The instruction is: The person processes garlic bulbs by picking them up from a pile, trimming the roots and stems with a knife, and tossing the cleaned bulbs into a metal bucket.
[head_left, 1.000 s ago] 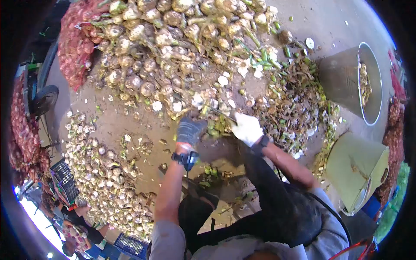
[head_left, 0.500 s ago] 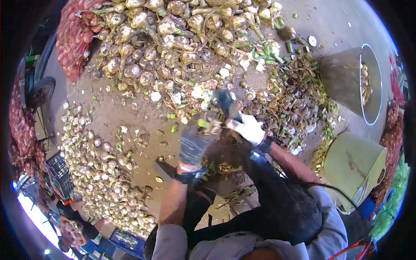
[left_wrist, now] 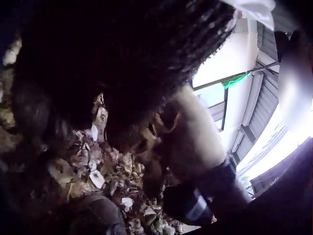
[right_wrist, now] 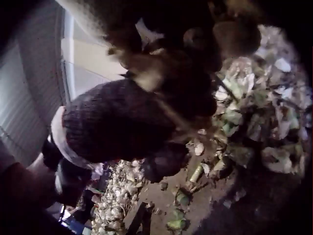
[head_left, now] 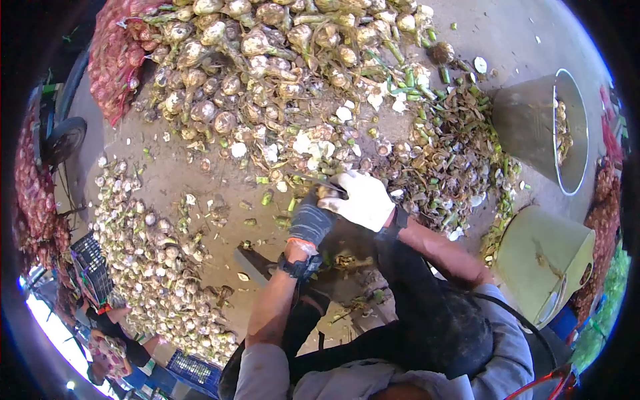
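Note:
In the head view my left hand (head_left: pixel 311 220), in a dark grey knit glove, grips a garlic bulb (head_left: pixel 327 192) whose roots and skin partly show between the two hands. My right hand (head_left: pixel 363 200), white-gloved, holds a knife with its blade (head_left: pixel 312 179) pointing left across the bulb's far side; the handle is hidden in the fist. Both hands meet in front of the knees. From the right wrist view, the dark glove (right_wrist: pixel 117 122) lies close beside the bulb, in deep shade. The left wrist view is mostly filled by dark glove fabric.
Untrimmed garlic (head_left: pixel 260 47) is heaped ahead, trimmed bulbs (head_left: pixel 160 260) lie at left. Stalk and skin scraps (head_left: pixel 453 153) spread at right beside a grey bucket (head_left: pixel 527 120) and a tipped greenish bucket (head_left: pixel 543 257). A red mesh sack (head_left: pixel 117 63) stands far left; another person (head_left: pixel 110 353) sits lower left.
The left hand came up from the scraps with a garlic bulb. The right hand, still holding the knife, moved left to it, and its blade turned from pointing forward to lying sideways.

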Available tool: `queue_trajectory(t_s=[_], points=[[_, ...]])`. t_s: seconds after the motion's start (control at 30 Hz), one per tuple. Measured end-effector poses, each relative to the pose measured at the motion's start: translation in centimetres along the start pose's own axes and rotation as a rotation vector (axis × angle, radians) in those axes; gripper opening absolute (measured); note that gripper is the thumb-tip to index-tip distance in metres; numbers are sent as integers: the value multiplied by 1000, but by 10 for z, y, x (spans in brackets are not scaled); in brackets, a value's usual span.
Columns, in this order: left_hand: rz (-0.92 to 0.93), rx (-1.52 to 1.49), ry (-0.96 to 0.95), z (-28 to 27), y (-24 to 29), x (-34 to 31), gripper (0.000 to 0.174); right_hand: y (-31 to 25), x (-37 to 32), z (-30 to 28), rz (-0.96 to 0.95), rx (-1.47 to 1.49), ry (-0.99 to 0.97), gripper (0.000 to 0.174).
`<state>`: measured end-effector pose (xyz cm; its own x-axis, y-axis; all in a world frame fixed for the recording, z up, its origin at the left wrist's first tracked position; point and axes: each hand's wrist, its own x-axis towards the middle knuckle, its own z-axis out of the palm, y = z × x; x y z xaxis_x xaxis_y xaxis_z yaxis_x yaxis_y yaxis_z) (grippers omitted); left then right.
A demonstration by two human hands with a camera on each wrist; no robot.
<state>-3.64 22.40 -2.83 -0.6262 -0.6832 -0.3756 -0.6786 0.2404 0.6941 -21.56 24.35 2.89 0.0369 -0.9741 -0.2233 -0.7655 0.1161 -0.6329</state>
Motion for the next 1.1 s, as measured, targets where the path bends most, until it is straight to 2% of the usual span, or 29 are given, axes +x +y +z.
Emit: queue_trajectory(t_s=[0.03, 0.07, 0.1, 0.13, 0.17, 0.2, 0.23, 0.27, 0.33, 0.47, 0.53, 0.57, 0.6, 0.67, 0.7, 0.73, 0.8, 0.83, 0.87, 0.9, 0.97, 1.0, 1.03, 1.07, 1.1], points=[[-150, 101, -86, -17, 18, 0, 23, -1, -2, -2, -8, 105, 78, 51], [-302, 205, -177, -25, 27, -3, 19, 2, -2, -6, 32, 193, 37, 50], [-46, 531, -173, -24, 23, -10, 16, 7, -6, -5, 40, 149, 27, 48], [-47, 528, -183, -21, 21, -15, 16, 12, -10, -5, 44, 104, 19, 45], [-124, 199, -8, -19, 20, -20, 18, 13, -19, -4, -10, 4, 87, 33], [-198, -131, 169, -17, 18, -22, 20, 14, -23, -4, -10, 5, 86, 33], [-128, -261, 274, -9, 9, -22, 25, 15, -26, -3, -77, -55, 48, 29], [-129, -261, 268, -5, 3, -25, 25, 15, -30, -2, -141, -114, 8, 25], [28, 25, 275, -4, 1, -26, 28, 14, -30, -7, -165, -113, -22, 24], [124, -117, 365, -3, -1, -23, 30, 15, -28, -10, -231, -145, -5, 21], [-57, -256, 179, -14, 13, -25, 27, 32, -26, 2, -259, -133, 37, 16], [-233, -226, 66, -25, 31, -27, 23, 50, -23, 12, -160, -188, -34, 14], [-232, -225, 75, -23, 28, -29, 23, 67, -18, 16, -70, -246, -99, 13], [48, -488, 230, -13, 10, -40, 20, 81, -30, 6, -59, -184, -2, 14], [178, -328, 364, -11, 3, -34, 22, 74, -35, 2, -42, -147, 29, 15], [182, -315, 380, -25, 9, -27, 22, 67, -37, -2, -28, -109, 64, 16], [0, -373, 400, -59, 14, -14, 25, 69, -34, 7, 0, -72, 74, 23], [-184, -195, 422, -62, -7, -2, 36, 68, -29, 10, 91, -42, 41, 22], [-190, -189, 422, -67, -29, 4, 36, 67, -27, 15, 188, -8, 0, 22], [-242, -127, 433, -79, -39, 15, 43, 64, -26, 15, 185, -5, 1, 22], [-336, -6, 459, -102, -55, 43, 58, 58, -26, 11, 326, 62, -78, 26], [-381, 54, 473, -110, -61, 60, 66, 58, -25, 11, 321, 60, -72, 26], [-276, -43, 557, -106, -77, 79, 64, 59, -25, 12, 329, 81, -78, 28], [-300, 183, 574, -101, -107, 101, 56, 61, -26, 16, 343, 105, -85, 30], [-387, 336, 580, -102, -98, 114, 51, 71, -29, 27, 297, 127, -43, 30]])
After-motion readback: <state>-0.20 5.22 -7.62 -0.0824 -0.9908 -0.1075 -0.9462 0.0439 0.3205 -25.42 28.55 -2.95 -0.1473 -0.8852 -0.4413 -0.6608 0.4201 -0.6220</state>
